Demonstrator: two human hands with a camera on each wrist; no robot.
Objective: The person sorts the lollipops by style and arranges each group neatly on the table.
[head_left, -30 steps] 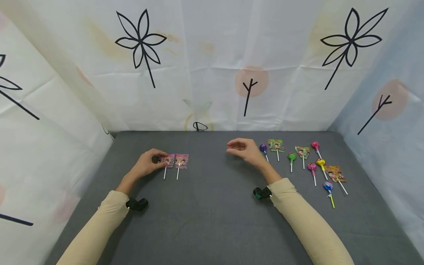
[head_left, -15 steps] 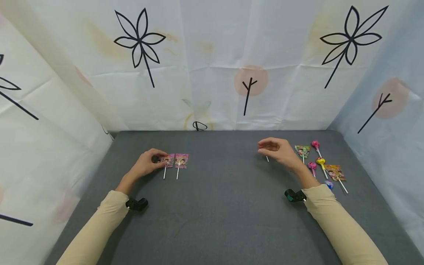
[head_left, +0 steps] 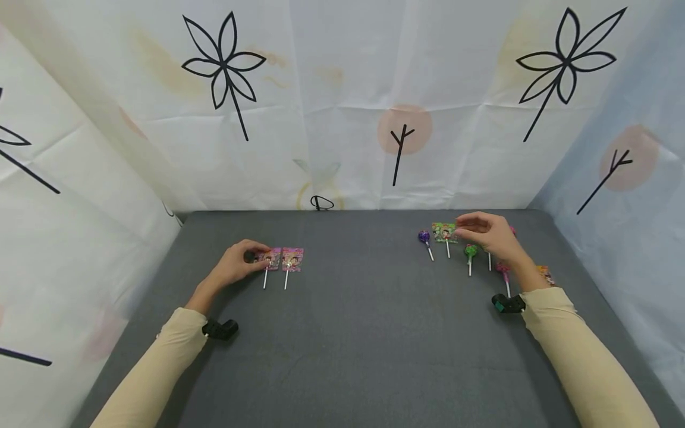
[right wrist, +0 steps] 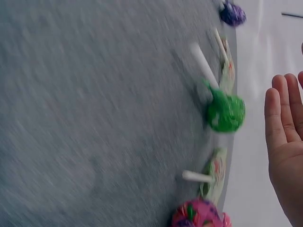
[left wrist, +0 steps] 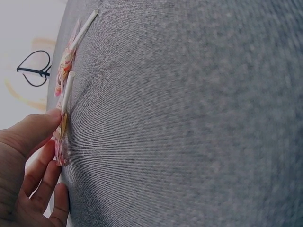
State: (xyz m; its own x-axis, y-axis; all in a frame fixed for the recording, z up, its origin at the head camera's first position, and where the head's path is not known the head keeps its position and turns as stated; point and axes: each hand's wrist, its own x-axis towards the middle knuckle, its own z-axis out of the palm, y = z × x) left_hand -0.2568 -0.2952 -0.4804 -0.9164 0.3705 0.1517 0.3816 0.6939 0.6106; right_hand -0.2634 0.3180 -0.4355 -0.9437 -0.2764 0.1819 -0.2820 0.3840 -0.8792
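My left hand (head_left: 238,263) pinches the left edge of a flat lollipop in a pink wrapper (head_left: 275,258), thumb in front and fingers behind in the left wrist view. Just right of it lies a second pink-wrapped flat lollipop (head_left: 292,259), its white stick pointing toward me. Over the group at the right, my right hand (head_left: 493,238) hovers with fingers loosely bent and holds nothing. Nearest to it are a green-wrapped flat lollipop (head_left: 443,232) and a round green lollipop (right wrist: 226,114). My right hand and forearm hide several others.
A round purple lollipop (head_left: 424,237) lies at the group's left end. A round pink lollipop (head_left: 503,269) and an orange-wrapped flat one (head_left: 546,274) show beside my right forearm. Patterned white cloth (head_left: 348,160) stands behind the grey table (head_left: 342,333).
My right hand has moved rightward from mid-table, across the purple lollipop, to over the right-hand group. My left hand has stayed on the pink-wrapped lollipop.
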